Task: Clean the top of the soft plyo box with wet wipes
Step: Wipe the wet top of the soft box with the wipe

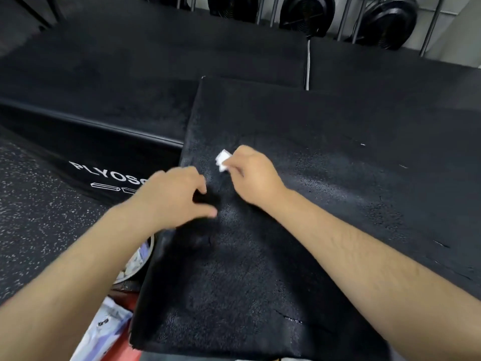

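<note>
Pinching a small folded white wet wipe (222, 159) between thumb and fingertips, the right hand (255, 175) sits knuckles-up just off the centre of the view, its curled fingers bunched close together. The wipe pokes out at the hand's 10 o'clock side and lies against the top of the soft plyo box (312, 204).

That box fills the middle of the view and runs out toward 3 and 5 o'clock. Its top is black with a fine pebbled grain. A dull sheen shows around the wipe and down toward 6 o'clock, while patches at 3 o'clock look rougher and worn. A thin crack runs near 5 o'clock, and a few short pale scuffs sit toward 2 and 4 o'clock. Its corner at 11 o'clock is slightly rounded.

The left hand (169, 196) is at 9 o'clock of centre, over the box's left edge. Its fingers are spread and gently curved, thumb held apart, holding nothing. It is blurred, so I cannot tell whether it touches the surface.

A second black box (112, 152) with white lettering on its side stands lower at 10 o'clock, just beside the first. Speckled floor (33, 204) lies at 8 o'clock. Under the left forearm at 7 o'clock is a metal bowl (151, 246) with pale scraps in it, and farther out a pale packet (109, 321). Round black objects (307, 11) sit behind metal bars (429, 27) at 12 to 1 o'clock.
</note>
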Demonstrator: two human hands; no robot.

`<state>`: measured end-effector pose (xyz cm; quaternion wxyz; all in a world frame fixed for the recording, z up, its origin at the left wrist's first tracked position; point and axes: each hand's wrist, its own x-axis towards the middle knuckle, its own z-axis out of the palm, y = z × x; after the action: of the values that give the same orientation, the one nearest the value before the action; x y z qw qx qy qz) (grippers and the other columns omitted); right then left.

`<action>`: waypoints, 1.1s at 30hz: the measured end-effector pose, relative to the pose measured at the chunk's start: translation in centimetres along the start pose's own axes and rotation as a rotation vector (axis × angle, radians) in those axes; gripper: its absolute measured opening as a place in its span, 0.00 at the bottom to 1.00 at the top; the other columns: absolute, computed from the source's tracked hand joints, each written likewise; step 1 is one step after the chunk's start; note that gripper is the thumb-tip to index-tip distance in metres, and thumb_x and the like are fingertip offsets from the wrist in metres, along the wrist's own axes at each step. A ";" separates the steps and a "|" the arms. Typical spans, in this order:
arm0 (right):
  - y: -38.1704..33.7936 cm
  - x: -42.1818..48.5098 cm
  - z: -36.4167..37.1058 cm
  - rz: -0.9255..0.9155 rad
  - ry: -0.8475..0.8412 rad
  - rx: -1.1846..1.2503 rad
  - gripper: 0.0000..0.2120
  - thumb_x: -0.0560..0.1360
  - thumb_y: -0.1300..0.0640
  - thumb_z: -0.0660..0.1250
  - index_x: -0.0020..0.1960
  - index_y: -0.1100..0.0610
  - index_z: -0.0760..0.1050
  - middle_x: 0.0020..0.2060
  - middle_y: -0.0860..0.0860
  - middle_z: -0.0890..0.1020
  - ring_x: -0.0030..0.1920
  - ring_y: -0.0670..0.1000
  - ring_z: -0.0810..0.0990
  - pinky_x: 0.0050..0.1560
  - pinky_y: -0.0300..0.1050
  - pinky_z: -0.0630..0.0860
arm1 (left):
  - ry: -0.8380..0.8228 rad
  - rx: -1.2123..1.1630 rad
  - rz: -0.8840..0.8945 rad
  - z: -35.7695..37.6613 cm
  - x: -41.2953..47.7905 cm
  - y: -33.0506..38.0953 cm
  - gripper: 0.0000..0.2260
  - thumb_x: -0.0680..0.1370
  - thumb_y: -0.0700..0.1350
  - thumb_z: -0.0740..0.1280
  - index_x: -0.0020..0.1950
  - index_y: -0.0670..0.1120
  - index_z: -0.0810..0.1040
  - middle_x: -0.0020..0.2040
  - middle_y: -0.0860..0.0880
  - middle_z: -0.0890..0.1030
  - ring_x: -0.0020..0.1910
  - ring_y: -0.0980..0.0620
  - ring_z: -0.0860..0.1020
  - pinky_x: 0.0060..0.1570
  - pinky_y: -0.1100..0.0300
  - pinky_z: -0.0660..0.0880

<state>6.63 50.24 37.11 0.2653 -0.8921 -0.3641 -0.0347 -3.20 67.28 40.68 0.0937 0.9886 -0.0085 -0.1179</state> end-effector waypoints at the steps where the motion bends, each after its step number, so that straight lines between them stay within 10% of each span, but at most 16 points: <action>1: -0.3 -0.6 0.1 -0.055 -0.048 -0.006 0.11 0.77 0.64 0.64 0.50 0.56 0.84 0.41 0.50 0.73 0.44 0.56 0.76 0.44 0.49 0.74 | 0.070 -0.001 -0.010 -0.8 1.0 0.0 0.32 0.70 0.68 0.69 0.68 0.53 0.73 0.65 0.53 0.73 0.65 0.50 0.71 0.65 0.52 0.69; 9: 0.9 1.7 -0.7 0.018 -0.019 -0.047 0.13 0.78 0.66 0.63 0.54 0.58 0.85 0.45 0.55 0.77 0.47 0.59 0.77 0.48 0.55 0.77 | -0.082 0.043 0.039 0.8 5.8 -0.8 0.46 0.76 0.66 0.65 0.82 0.50 0.42 0.81 0.51 0.39 0.80 0.51 0.41 0.78 0.51 0.54; 23: 3.8 3.3 -1.1 0.118 0.054 -0.141 0.14 0.76 0.69 0.63 0.52 0.56 0.84 0.48 0.53 0.77 0.50 0.56 0.74 0.46 0.55 0.77 | -0.081 0.053 0.046 0.1 6.9 -1.0 0.46 0.70 0.67 0.71 0.81 0.52 0.54 0.81 0.52 0.51 0.78 0.48 0.52 0.75 0.50 0.59; 28: 3.6 3.1 -0.4 0.213 0.131 -0.104 0.13 0.74 0.69 0.65 0.49 0.54 0.84 0.48 0.53 0.78 0.48 0.56 0.75 0.48 0.52 0.77 | -0.047 0.056 0.060 -3.0 9.1 -0.8 0.29 0.70 0.68 0.70 0.64 0.54 0.73 0.61 0.54 0.68 0.62 0.50 0.66 0.62 0.51 0.70; 33: 4.6 3.5 -1.1 0.107 0.050 -0.159 0.13 0.74 0.70 0.66 0.51 0.58 0.84 0.49 0.54 0.78 0.48 0.57 0.74 0.44 0.54 0.77 | -0.057 0.110 0.008 -3.0 11.9 0.6 0.44 0.69 0.58 0.78 0.76 0.47 0.59 0.75 0.49 0.59 0.73 0.44 0.60 0.69 0.46 0.68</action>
<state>12.45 49.17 36.94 0.2039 -0.9274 -0.3052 -0.0716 9.09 66.81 40.85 0.0393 0.9884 -0.0217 -0.1449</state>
